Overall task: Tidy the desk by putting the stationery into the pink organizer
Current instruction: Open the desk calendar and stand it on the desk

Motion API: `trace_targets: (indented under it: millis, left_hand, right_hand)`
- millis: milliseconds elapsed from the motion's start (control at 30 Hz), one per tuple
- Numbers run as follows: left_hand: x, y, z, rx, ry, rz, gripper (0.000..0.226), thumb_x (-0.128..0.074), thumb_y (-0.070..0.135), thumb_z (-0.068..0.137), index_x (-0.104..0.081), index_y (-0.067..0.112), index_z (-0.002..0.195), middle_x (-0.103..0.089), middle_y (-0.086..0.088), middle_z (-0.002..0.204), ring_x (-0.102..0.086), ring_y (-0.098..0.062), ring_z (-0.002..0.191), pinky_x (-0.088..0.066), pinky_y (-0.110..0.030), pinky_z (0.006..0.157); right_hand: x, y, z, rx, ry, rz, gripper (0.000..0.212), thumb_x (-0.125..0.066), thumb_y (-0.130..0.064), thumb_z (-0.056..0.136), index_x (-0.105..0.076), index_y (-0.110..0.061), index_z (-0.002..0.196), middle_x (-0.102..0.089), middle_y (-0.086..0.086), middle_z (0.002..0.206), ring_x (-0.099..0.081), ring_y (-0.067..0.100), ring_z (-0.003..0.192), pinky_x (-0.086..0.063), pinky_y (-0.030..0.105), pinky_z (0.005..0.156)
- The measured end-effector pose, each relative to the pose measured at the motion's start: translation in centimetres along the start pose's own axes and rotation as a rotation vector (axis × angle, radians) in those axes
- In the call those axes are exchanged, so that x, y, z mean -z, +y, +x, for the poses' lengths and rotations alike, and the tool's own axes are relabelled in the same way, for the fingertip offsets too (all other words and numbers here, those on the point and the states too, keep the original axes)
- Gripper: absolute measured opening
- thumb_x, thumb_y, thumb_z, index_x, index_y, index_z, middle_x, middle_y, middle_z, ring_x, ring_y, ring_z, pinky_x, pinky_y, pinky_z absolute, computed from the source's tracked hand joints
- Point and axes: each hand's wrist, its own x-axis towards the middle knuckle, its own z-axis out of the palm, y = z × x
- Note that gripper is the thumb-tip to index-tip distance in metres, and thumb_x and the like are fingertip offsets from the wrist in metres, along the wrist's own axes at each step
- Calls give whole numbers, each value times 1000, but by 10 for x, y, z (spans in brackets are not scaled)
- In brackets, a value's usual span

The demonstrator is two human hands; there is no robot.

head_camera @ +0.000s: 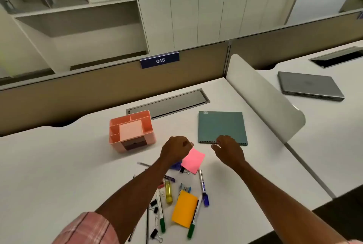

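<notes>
The pink organizer (115, 138) stands on the white desk (59, 165), left of my hands, with a pale pink pad in its middle compartment. My left hand (175, 150) pinches the top corner of a bright pink sticky note pad (193, 161), to the right of the organizer. My right hand (228, 150) hovers over the spiral edge of a teal notebook (222, 125), fingers loosely apart and holding nothing. Below my hands lie an orange sticky pad (184, 208), a blue marker (203, 186), two green markers (161, 215), a yellow tube (169, 191), binder clips (155, 233) and paper clips.
A grey cable hatch (169, 104) runs behind the organizer. A white curved divider (265, 96) borders the desk on the right, with a closed grey laptop (310, 86) on the desk beyond it. A tan partition with a "015" sign (160, 60) stands at the back.
</notes>
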Motion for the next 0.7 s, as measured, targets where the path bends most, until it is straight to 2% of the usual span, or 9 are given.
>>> trace_targets:
  millis: [200,300,467,600,700]
  left_hand:
    - [-16,16,12,18,-86,12,57,-51,73,91,-74,22,105,-74,3,107,-66,-18,98,-56,-39,86]
    - [-26,20,18,17,-73,35,57,-53,71,93,-72,21,115,-71,2,118,-64,-20,110,-52,-39,94]
    - [-43,25,31,60,-39,40,63,-51,72,92,-68,20,124,-67,-1,129,-62,-24,119,-48,-42,101]
    - [-51,31,40,105,-19,65,68,-48,74,93,-67,18,125,-66,-6,128,-59,-30,121,-47,-44,101]
    - [-61,32,48,122,-36,124,61,-47,70,95,-64,14,114,-64,-9,121,-56,-33,120,-46,-45,97]
  right_hand:
    - [10,33,0,-113,28,24,23,-69,-36,93,-63,-15,101,-65,5,104,-61,27,98,-44,32,74]
    - [13,46,3,-150,37,34,23,-69,-35,93,-63,-15,104,-65,4,106,-61,27,100,-47,33,76]
    - [12,66,10,-209,27,36,23,-67,-35,93,-63,-16,106,-65,5,112,-62,27,104,-52,35,78]
    - [11,76,16,-285,32,62,32,-66,-29,93,-61,-11,119,-61,9,121,-58,31,113,-52,39,85]
    - [9,82,21,-352,56,90,30,-62,-21,94,-60,-9,121,-55,11,123,-55,33,115,-52,41,84]
